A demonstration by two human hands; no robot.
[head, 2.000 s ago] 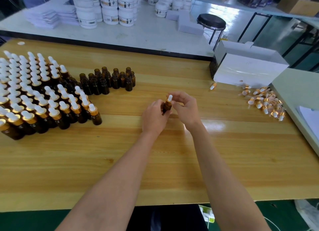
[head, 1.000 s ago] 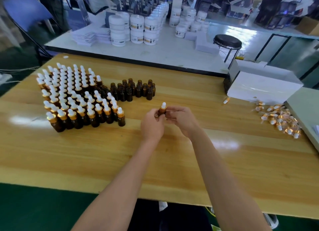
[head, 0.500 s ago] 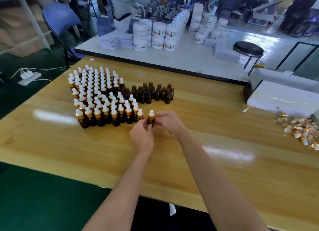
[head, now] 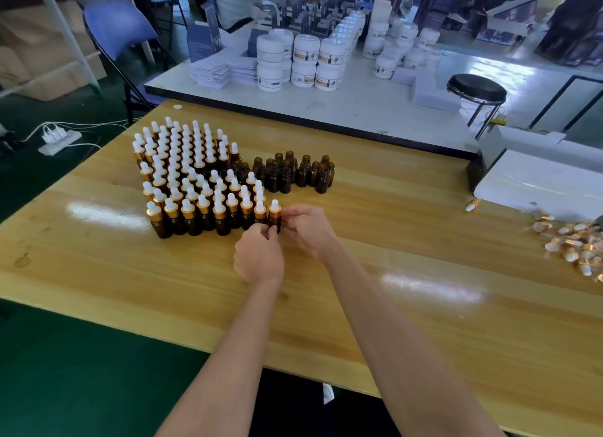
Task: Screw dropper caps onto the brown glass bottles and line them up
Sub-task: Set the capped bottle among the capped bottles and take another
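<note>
Left hand, right hand gripping bottle, capped row just beside

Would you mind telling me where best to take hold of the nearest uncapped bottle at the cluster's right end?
Take the bottle round its body, below the neck, coming from the near side: it stands upright, bare table lies in front of it, and other uncapped bottles crowd its left and back.

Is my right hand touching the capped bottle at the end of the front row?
Touching. Head view shows the right hand pinching the capped bottle just below its gold collar.
</note>
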